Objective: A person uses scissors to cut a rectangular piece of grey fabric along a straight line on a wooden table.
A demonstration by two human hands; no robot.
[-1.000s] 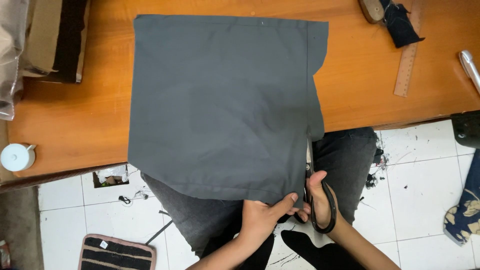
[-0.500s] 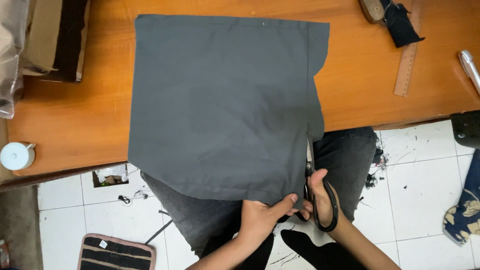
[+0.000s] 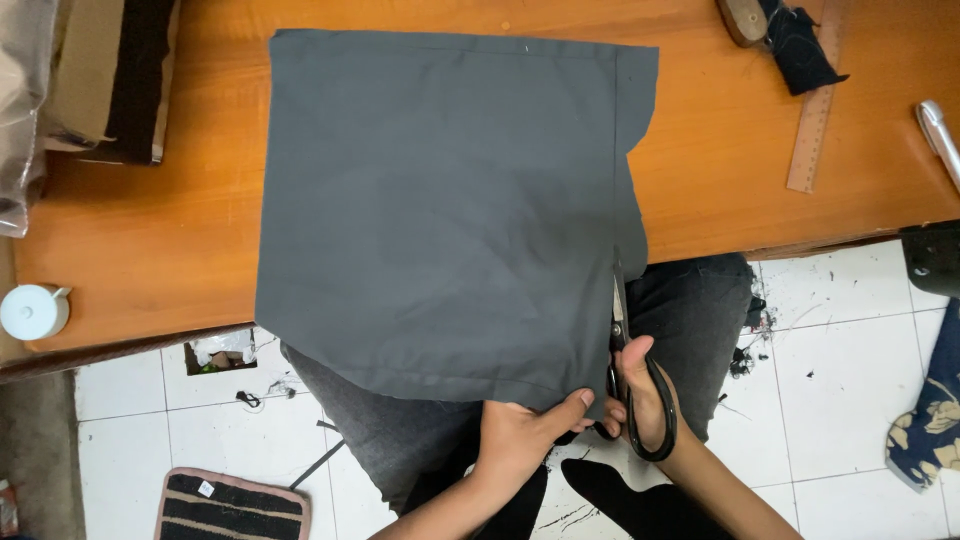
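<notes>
A large dark grey piece of fabric (image 3: 440,210) lies on the orange wooden table (image 3: 150,250) and hangs over its near edge onto my lap. My left hand (image 3: 520,435) pinches the fabric's lower right corner from below. My right hand (image 3: 640,395) grips black-handled scissors (image 3: 625,345), whose blades point away from me along a stitched line near the fabric's right edge. A cut runs up from the hem beside the blades.
A wooden ruler (image 3: 812,120) and a dark cloth scrap (image 3: 800,45) lie at the table's far right. A white cup (image 3: 32,312) sits at the left edge. Folded material (image 3: 110,75) is stacked far left. A striped mat (image 3: 235,505) lies on the tiled floor.
The scissors have moved a little further up the fabric along the line near its right edge. My left hand keeps its hold on the corner.
</notes>
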